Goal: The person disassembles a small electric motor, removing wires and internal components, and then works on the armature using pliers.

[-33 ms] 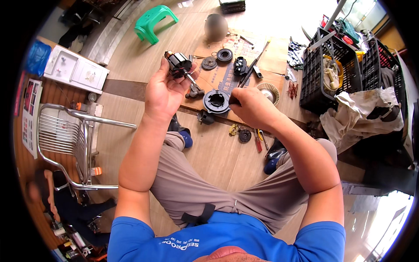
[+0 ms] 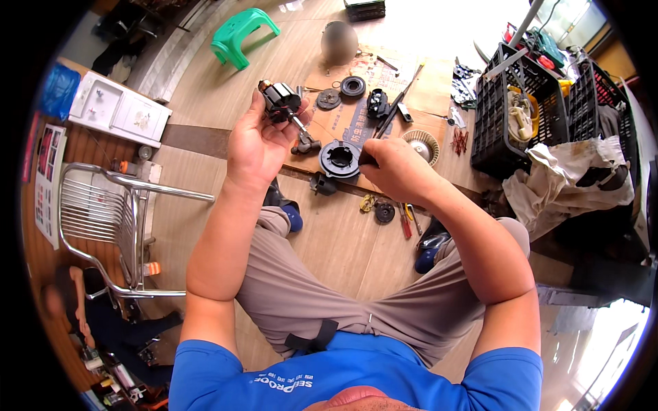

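Observation:
My left hand (image 2: 257, 147) is raised over the near left of the cardboard, its fingers closed around a motor armature (image 2: 279, 99) with a black-and-silver core, a copper-coloured end and a metal shaft pointing down to the right. Level with it on the right, my right hand (image 2: 401, 168) is curled shut, with a dark spot showing in the fist; what it grips is hidden. Just beyond that fist, a long dark rod (image 2: 397, 106) slants away; whether the hand touches it, I cannot tell. Between the hands, a round black motor housing (image 2: 340, 159) lies on the cardboard.
On the cardboard (image 2: 439, 89) lie a black ring (image 2: 352, 86), a grey disc (image 2: 328, 99), a black part (image 2: 378, 103) and a pale fan wheel (image 2: 421, 146). Screwdrivers (image 2: 406, 226) lie nearer. Black crates (image 2: 510, 116) stand right, a metal chair (image 2: 103, 226) left, a green stool (image 2: 243, 34) beyond.

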A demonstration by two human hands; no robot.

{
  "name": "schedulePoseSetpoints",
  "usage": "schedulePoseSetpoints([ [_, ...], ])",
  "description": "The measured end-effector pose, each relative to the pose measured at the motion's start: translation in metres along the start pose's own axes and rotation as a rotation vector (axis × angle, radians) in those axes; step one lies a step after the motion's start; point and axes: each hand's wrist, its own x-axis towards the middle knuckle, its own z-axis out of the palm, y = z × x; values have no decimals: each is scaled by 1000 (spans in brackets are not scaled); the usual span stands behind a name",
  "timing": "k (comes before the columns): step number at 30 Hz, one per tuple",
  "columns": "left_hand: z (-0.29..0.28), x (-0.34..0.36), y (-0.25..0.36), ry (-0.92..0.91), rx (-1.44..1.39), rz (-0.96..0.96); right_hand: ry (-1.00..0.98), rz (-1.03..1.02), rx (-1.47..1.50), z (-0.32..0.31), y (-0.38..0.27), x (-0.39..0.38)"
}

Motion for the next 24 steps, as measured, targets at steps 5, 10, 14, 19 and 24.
schedulePoseSetpoints([
  [5, -4, 4, 2, -101, -12, -9, -66, -16, 40, -3, -3, -3],
  [10, 1, 4, 14, -191, 9, 42, -205, 19, -118, 6, -7, -6],
  [14, -2, 2, 12, -541, 115, 66, -142, -57, -21, -8, -1, -12],
  [19, 11, -14, -7, -635, 259, 4, 44, -92, 571, -16, -4, -10],
  [24, 14, -17, -16, -719, 274, -50, -90, 18, 1134, -2, -14, -8],
])
